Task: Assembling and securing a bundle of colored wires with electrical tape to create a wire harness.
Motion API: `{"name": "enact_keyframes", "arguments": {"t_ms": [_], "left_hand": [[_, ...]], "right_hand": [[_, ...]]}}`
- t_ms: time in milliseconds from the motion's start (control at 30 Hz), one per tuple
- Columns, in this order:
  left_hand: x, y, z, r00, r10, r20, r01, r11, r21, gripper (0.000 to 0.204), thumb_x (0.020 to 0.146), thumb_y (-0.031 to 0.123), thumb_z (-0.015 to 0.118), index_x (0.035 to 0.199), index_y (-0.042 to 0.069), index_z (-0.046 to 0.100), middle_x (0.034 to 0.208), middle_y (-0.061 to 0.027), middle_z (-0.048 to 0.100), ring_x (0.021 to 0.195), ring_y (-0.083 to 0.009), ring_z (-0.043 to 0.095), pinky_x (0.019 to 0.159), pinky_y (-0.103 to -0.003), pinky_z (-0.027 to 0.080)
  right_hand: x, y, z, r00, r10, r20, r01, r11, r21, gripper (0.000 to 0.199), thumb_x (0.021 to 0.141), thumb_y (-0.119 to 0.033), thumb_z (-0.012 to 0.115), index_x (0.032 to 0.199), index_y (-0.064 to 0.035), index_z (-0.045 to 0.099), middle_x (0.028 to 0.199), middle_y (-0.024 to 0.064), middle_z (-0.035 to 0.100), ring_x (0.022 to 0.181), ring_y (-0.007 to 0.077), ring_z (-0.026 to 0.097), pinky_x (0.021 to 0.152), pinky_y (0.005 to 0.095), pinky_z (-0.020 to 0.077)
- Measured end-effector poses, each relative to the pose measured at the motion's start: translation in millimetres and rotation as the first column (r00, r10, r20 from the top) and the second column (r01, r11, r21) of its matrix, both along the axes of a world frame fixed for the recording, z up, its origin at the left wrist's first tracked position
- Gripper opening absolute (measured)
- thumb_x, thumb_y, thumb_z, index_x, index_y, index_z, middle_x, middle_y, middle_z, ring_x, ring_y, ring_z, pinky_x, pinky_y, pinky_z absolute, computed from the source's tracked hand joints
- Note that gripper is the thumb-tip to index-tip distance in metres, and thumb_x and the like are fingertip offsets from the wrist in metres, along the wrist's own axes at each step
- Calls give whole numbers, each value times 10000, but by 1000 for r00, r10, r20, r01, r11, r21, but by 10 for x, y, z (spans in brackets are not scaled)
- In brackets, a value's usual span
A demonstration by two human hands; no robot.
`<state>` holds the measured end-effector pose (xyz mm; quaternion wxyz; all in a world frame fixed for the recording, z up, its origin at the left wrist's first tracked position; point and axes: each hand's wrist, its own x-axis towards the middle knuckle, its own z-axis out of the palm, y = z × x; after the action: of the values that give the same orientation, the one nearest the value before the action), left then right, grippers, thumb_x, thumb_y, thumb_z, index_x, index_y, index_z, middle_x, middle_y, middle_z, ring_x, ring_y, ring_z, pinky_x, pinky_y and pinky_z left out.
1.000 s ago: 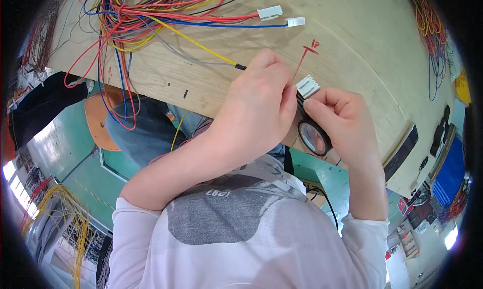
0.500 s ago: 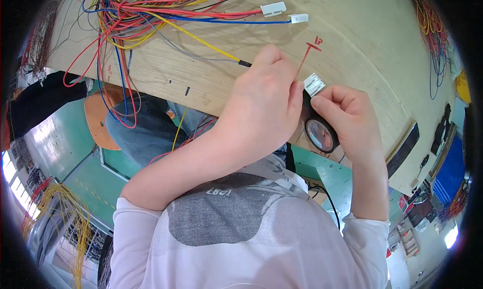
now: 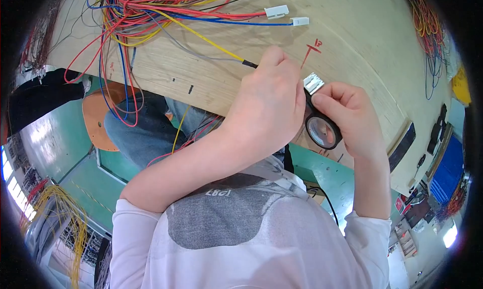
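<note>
My left hand [image 3: 269,105] is closed, back of the hand up, round a bundle of wires. A yellow wire [image 3: 221,48] and a grey wire run into it from the left, wrapped in black tape [image 3: 249,64] where they meet the fingers. My right hand [image 3: 347,110] pinches thumb against forefinger at the lower edge of a white plug connector [image 3: 313,83]. Just below the connector hangs a roll of black electrical tape [image 3: 308,130], its strip leading up between the hands. The left fingertips and the wires inside that grip are hidden.
A tangle of red, blue and yellow wires [image 3: 126,9] lies at the far left of the wooden table [image 3: 362,57], with white connectors [image 3: 276,12] on its ends. More wires [image 3: 426,32] hang at the far right. A dark bar [image 3: 402,146] lies near the right edge.
The tape roll has swung and turned slightly below the connector. Both hands keep their grips and have barely shifted; the view has moved a little.
</note>
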<state>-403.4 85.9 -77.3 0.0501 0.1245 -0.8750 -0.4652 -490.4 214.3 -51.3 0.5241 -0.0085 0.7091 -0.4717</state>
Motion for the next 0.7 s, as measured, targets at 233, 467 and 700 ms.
{"name": "enact_keyframes", "arguments": {"t_ms": [233,467,700], "left_hand": [[2,13,-16,999,3,-41,-4,1000,-30,91,725,15,511,748,-60,465,799,-196,465,705,-329,524,589,-368,462],[-2,13,-21,999,3,-36,-4,1000,-27,92,726,18,512,749,-58,465,810,-197,464,700,-332,526,581,-373,461],[-3,40,-38,998,62,-31,-61,998,30,74,724,7,515,712,-41,461,788,-176,455,665,-333,499,580,-374,425]], "right_hand": [[9,-51,64,998,14,-57,-13,1000,25,139,783,-107,540,697,2,554,532,-8,507,417,36,441,374,184,314],[6,-87,87,999,-1,-54,2,1000,8,141,784,-107,535,694,0,553,532,-6,507,408,39,436,371,183,313],[-11,-29,54,999,13,-42,-11,999,52,135,777,-110,540,702,1,562,558,-11,516,456,33,444,404,182,329]]}}
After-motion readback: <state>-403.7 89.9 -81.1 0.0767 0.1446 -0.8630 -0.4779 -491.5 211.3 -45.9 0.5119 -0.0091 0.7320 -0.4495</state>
